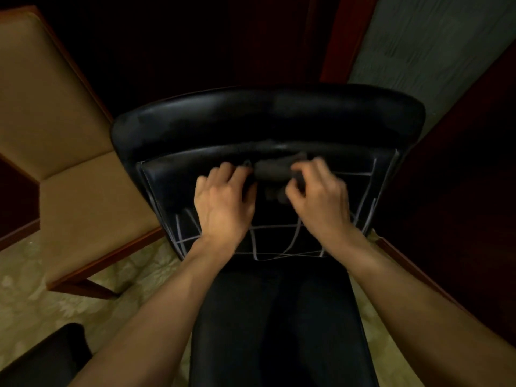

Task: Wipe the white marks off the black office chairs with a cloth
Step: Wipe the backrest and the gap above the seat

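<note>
Both hands, left hand (223, 196) and right hand (318, 196), grip a bunched dark grey cloth (272, 170) on the black leather office chair (268, 118). White scribbled marks (279, 241) lie nearer; blurred, hurried strokes could miss them.

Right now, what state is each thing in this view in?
black chair: white marks not yet wiped off.
cloth: dark, bunched, stretched between both hands.
left hand: grips the cloth's left end.
right hand: grips its right end.
tan chair: unoccupied.
</note>
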### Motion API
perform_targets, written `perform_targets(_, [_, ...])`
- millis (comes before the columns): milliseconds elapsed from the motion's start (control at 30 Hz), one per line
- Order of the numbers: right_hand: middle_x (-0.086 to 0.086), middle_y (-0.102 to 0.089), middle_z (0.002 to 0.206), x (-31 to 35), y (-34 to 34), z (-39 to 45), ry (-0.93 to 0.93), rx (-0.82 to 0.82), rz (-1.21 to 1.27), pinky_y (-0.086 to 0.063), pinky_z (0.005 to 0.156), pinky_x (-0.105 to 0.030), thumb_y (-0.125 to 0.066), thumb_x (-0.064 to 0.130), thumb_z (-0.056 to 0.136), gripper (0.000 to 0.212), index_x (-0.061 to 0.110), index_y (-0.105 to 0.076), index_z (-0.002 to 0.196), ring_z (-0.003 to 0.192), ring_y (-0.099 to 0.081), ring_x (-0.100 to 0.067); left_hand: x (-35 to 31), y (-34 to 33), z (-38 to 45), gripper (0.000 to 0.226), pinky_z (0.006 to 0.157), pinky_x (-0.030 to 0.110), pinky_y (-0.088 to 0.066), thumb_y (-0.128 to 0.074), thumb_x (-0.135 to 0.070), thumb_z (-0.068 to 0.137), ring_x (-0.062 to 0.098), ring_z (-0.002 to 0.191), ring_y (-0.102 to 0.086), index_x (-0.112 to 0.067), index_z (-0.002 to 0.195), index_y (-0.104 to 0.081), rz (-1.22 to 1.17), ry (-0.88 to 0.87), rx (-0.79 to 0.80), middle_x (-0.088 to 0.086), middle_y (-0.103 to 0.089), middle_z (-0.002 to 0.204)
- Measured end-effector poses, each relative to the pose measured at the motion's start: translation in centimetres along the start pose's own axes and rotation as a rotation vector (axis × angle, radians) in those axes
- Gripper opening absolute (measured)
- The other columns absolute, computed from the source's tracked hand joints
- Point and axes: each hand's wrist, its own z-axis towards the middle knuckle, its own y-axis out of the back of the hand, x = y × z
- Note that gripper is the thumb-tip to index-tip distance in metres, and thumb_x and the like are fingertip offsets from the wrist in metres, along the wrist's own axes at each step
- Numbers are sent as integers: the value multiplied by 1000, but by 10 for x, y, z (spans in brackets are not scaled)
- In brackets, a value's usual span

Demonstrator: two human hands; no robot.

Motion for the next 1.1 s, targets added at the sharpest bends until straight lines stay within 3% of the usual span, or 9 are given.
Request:
perform_targets(100, [-19,-61,92,0,15,32,-37,-112,-7,-50,55,-36,-61,15,83,23,2,-66,101,66,-63,-38,-17,5,24,31,71,42,-44,-64,-24,90,27,87,-59,-16,120,-65,-50,-9,-78,8,-63,100])
perform_targets(233, [-21,-59,100,-13,7,24,-56,40,-92,-53,58,-42,-71,16,84,33,2,-61,113,68,-63,-42,-20,-10,23,28,72,41,-43,-65,-22,89,29,90,-58,-18,117,-69,-75,16,-70,9,-62,101])
perform_targets(467, [-16,-62,85,-29,5,-16,-13,182,-168,-47,45,-32,-76,14,78,23,3,-67,96,53,-62,-36,-37,-27,-17,22,71,32,-30,-73,-14,82,27,82,-57,-19,104,-74,-14,85,75,3,-64,88])
perform_targets(600, [-17,-61,90,-34,34,12,-4,1,-107,-49,49,-35,-60,19,88,23,4,-67,103,60,-62,-38,-52,-16,15,24,72,39,-40,-65,-22,87,29,86,-59,-16,109,-72,-89,41,-45,6,-65,94])
perform_targets(667, [-19,-61,93,-39,41,29,-24,-65,-91,-51,55,-37,-60,15,90,21,2,-66,106,66,-63,-38,-64,-12,36,26,73,39,-41,-64,-24,88,28,87,-60,-16,112,-73,-110,32,-85,6,-65,95])
perform_targets(967, [-16,-60,92,-60,24,-29,-77,246,-110,-53,47,-40,-71,8,82,19,3,-65,99,58,-63,-39,-57,-41,-20,20,67,37,-40,-78,-16,80,29,74,-61,-18,100,-76,-38,4,112,3,-63,83])
perform_targets(1100, [-19,-60,94,-62,50,10,-70,93,-89,-53,55,-43,-67,13,85,20,5,-65,104,66,-63,-41,-77,-29,12,19,69,36,-42,-71,-22,85,26,79,-62,-19,104,-74,-133,26,33,2,-64,88])
